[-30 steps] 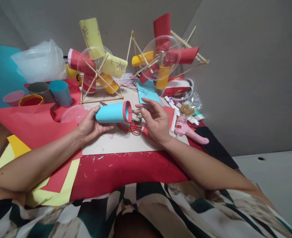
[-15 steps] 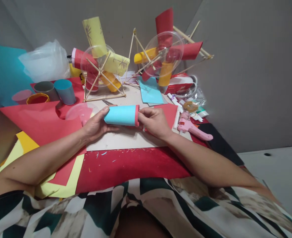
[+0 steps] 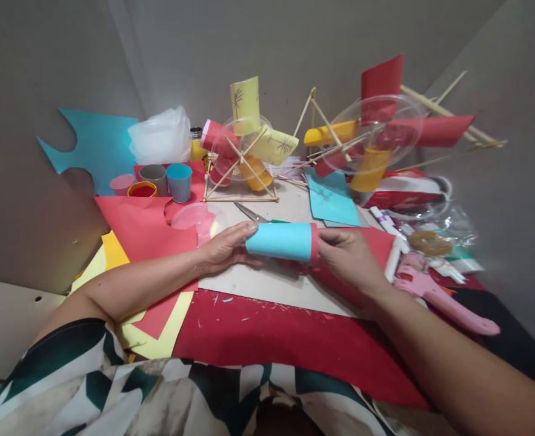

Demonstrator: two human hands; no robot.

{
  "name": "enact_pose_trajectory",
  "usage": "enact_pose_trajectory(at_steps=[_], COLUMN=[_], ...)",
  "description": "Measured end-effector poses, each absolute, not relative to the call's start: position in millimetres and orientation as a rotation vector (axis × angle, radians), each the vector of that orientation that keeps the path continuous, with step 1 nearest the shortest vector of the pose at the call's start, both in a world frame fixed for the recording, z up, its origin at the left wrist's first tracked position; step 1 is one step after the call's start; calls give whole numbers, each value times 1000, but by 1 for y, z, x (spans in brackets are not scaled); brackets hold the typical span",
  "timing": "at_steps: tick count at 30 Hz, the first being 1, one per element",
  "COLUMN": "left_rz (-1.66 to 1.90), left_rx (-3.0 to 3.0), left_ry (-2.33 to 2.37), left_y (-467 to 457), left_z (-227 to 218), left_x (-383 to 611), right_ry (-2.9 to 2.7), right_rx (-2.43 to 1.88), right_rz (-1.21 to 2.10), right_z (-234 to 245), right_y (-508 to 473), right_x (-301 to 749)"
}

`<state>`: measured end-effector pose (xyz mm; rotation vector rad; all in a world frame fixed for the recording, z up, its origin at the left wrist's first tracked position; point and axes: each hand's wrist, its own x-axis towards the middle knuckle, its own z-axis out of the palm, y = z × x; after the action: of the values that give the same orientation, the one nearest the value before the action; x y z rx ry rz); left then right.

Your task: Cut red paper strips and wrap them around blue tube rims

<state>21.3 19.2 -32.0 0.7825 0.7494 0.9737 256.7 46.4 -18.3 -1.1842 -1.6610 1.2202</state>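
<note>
A light blue paper-covered cup (image 3: 280, 241) with a red band at one end lies sideways above the white board (image 3: 237, 286). My left hand (image 3: 231, 243) is closed around its plain end, thumb on top. At the red-banded end, my right hand (image 3: 351, 254) pinches the rim, and its fingertips are partly hidden. Behind the cup lies a pair of scissors (image 3: 250, 212), half covered. A clear plastic lid (image 3: 183, 213) with pink on it rests beyond my left hand. Red paper (image 3: 378, 245) sits under my right hand.
Two stick-framed wheels with paper blades, a yellow-and-red one (image 3: 244, 109) and a red-and-orange one (image 3: 382, 85), stand at the back. Several cups, including a blue cup (image 3: 179, 184), are at left. A pink glue gun (image 3: 449, 300) lies right. Red paper sheets (image 3: 140, 224) lie left.
The camera view has turned left, so everything appears farther right. Both hands keep hold of the blue cup, which looks nearly the same, lying sideways with its red band to the right.
</note>
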Motion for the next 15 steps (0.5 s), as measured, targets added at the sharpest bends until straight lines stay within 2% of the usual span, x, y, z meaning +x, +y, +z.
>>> enact_pose_trajectory(at_steps=[3, 8, 10, 15], left_rz=[953, 953, 951, 893], left_rx=[694, 583, 562, 652], left_ry=[736, 731, 745, 758], left_y=[24, 31, 32, 29], left_z=[-34, -33, -32, -32], left_x=[18, 16, 16, 18], right_ry=[-1525, -1314, -1357, -1590], right_rx=[-1205, -1003, -947, -957], right_rz=[1301, 974, 918, 1019], right_z=[-18, -12, -10, -14], right_y=[50, 47, 43, 36], right_x=[256, 254, 254, 252])
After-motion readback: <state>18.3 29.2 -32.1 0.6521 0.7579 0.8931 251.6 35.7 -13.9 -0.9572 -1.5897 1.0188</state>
